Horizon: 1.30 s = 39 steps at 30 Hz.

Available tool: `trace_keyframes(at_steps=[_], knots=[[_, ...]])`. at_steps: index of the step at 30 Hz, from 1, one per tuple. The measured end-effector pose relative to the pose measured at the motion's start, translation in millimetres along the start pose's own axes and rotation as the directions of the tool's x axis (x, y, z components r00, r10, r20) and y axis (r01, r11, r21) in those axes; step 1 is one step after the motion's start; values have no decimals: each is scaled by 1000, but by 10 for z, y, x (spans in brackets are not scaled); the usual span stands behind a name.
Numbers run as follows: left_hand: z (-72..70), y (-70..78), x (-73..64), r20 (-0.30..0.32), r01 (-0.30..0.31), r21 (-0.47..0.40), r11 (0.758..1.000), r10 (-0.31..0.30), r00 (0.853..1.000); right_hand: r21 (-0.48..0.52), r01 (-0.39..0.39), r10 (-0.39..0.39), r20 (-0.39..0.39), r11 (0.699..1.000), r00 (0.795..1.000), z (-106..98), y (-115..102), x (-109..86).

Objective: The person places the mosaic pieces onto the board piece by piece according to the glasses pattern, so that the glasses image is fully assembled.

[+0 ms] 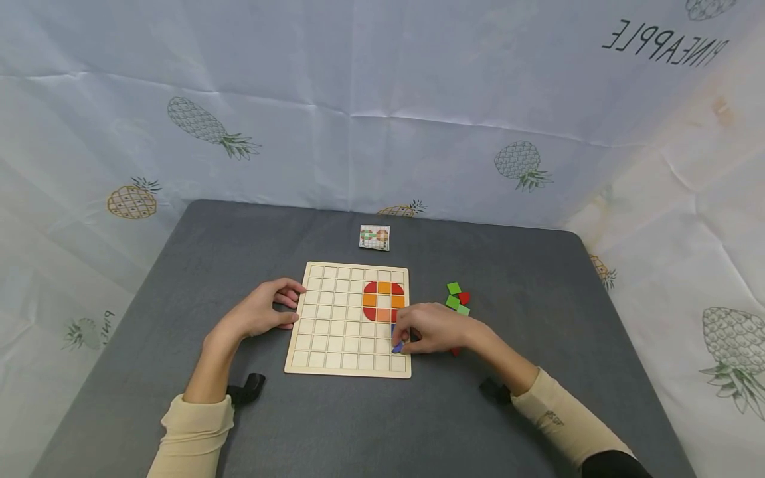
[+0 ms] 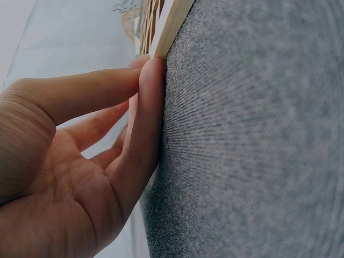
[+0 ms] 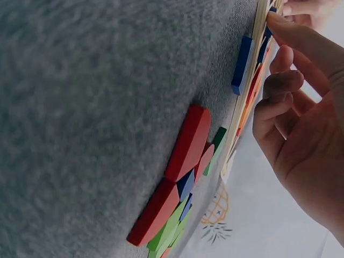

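A light wooden grid board (image 1: 335,325) lies flat on the table. Red rounded pieces (image 1: 370,287) and orange squares (image 1: 384,288) form a ring on its right side. At the board's left edge, my left hand (image 1: 263,309) pinches the rim between thumb and a finger, the thumb on top in the left wrist view. Over the lower right cells, my right hand (image 1: 433,326) pinches a small blue piece (image 1: 397,347) by the fingertips. Another blue piece (image 1: 393,329) shows partly in a cell above it. The right hand hides part of the board's right edge.
Green tiles (image 1: 453,288) and a red piece (image 1: 463,298) lie loose right of the board. In the right wrist view, a blue piece (image 3: 242,65) rests on the table beside the rim. A small pattern card (image 1: 374,238) lies beyond the board. Pineapple-print cloth (image 1: 352,119) hangs behind the table.
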<state>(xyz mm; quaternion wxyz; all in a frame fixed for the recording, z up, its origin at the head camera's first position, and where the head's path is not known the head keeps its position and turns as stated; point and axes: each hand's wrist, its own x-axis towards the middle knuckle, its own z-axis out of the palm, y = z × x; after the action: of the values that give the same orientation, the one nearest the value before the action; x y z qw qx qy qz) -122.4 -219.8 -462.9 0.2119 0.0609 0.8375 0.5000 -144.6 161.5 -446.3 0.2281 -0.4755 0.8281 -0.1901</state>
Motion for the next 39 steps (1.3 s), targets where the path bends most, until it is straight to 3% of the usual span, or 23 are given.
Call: trace_keyframes(at_steps=[4,10,22,30,39], knots=[[-2,5,-3,0,2,0,1000,-2,1000,-18,-6,6,-10,1000,1000,19,1,12],[0,2,-2,-2,-2,3,1000,2,1000,-19,-16,14,-89,1000,996,43,14,21],[5,-19,2,-6,-20,5,1000,20,1000,88,-33,45,-145,996,988,-55,255,-155],[4,-18,-1,-6,-15,2,1000,15,1000,175,-60,74,-70,983,995,-99,395,-260],[4,-26,2,-7,-14,0,1000,14,1000,198,-102,108,-22,975,994,-136,450,-313]])
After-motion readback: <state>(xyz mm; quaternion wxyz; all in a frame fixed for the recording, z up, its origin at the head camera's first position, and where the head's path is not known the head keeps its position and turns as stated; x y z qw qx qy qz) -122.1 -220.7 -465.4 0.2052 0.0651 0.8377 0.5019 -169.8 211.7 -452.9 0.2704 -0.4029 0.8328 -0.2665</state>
